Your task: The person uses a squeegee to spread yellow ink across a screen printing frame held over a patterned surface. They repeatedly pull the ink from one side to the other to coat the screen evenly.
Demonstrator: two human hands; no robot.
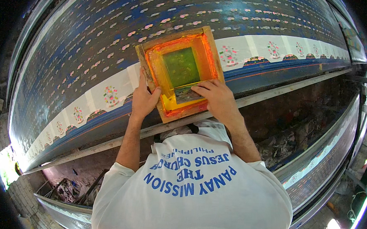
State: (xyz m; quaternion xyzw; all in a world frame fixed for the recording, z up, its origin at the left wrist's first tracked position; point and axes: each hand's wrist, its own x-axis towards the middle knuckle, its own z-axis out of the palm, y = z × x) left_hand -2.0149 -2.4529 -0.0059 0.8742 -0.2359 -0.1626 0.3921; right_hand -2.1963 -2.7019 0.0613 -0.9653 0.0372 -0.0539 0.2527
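A wooden printing screen frame (176, 36) lies on a long blue patterned cloth (91, 47). Its inside is smeared orange and yellow around a green mesh panel (181, 66). My left hand (145, 99) grips the frame's left edge near its lower corner. My right hand (218, 99) holds a small dark squeegee (186, 94) that rests inside the frame at its near end, in yellow ink. The frame sits over the cloth's white border (236, 49), which carries printed flower motifs (111, 95).
The cloth covers a long table whose pale edge rail (276, 91) runs past my body. Another long table (322, 155) runs behind me on the right. Debris and dark scraps (281, 144) lie on the floor between them. My white printed shirt (195, 198) fills the lower middle.
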